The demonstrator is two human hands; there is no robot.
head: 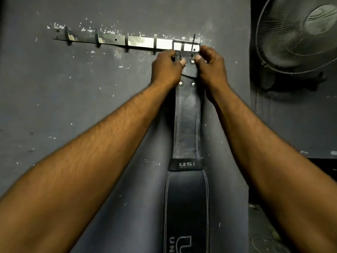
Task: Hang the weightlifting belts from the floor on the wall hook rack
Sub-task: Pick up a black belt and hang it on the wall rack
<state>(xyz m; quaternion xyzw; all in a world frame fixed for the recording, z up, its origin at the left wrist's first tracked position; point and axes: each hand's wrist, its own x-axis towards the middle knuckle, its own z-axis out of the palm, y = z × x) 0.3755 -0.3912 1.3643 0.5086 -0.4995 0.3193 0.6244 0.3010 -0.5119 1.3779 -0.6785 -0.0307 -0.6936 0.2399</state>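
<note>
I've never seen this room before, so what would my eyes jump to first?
The left hand and right hand meet in the upper middle, gripping the buckle end of a black weightlifting belt against the right end of a metal hook rack. The belt hangs straight down the dark wall. A big caged fan fills the top right corner.

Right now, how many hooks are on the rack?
5 hooks: four bare along the rail left of the belt, one at the right end by the buckle. Hands may hide more.
</note>
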